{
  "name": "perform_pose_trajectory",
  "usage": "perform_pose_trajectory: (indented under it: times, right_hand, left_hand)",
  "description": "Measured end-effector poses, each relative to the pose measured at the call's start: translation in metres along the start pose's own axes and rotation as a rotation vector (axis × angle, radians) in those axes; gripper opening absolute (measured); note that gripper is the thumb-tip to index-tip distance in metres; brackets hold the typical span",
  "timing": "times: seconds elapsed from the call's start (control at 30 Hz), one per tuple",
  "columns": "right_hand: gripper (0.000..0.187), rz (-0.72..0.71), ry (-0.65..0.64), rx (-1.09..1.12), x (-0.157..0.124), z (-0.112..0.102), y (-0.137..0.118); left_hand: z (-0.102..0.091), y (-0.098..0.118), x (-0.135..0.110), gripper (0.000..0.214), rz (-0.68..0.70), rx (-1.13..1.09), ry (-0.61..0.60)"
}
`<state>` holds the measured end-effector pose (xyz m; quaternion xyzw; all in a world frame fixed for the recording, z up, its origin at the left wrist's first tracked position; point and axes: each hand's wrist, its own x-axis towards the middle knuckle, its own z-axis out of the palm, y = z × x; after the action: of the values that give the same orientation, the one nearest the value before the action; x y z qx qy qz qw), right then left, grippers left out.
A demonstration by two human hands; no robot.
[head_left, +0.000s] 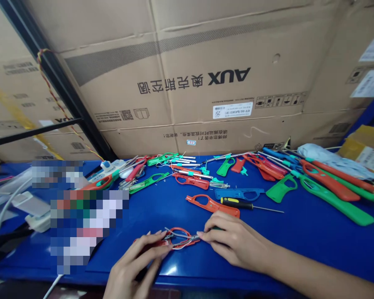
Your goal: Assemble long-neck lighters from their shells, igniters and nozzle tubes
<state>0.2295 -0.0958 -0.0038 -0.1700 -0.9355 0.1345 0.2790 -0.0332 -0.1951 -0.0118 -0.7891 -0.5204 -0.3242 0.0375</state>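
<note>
Near the front of the blue table, my left hand (137,257) grips the body of an opened red long-necked lighter (181,229). Its loop-shaped handle and thin pale wires show between my two hands. From the right, my right hand (237,238) pinches the lighter's metal tube (194,238) between thumb and fingers; something dark green shows just behind these fingers. Just beyond my right hand lies a separate orange-red casing half (199,201). A black and yellow screwdriver (237,203) rests against it, shaft pointing right. The far end of the lighter is hidden under my left fingers.
Several lighter parts, including a blue casing half (230,193) and a green casing half (282,189), lie along the back. Whole lighters (336,201) are heaped at right. A power strip (107,172) and cables are at left. Cardboard boxes (190,50) stand behind the table (162,207).
</note>
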Motion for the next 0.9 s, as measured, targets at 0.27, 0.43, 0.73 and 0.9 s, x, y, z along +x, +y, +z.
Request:
perform_pose_trajectory:
  times: [0.27,0.43,0.73,0.9]
  right_hand:
    - [0.014,-0.126,-0.048,-0.325,0.011,0.002,-0.016]
    - [0.014,-0.188,-0.167,-0.529,0.011,0.016,-0.03]
    - [0.024,-0.026,-0.237,-0.355,0.026,-0.012,-0.029]
    - [0.026,0.108,-0.172,-0.08,0.038,-0.029,-0.016]
  left_hand:
    - [-0.001,0.001,0.002,0.018,-0.005,0.009,-0.01]
    - [-0.003,0.003,0.006,0.018,-0.037,-0.018,-0.016]
    - [-0.001,-0.001,0.008,0.018,-0.136,-0.093,-0.041]
    - [-0.001,0.002,0.032,0.019,-0.186,-0.25,-0.144]
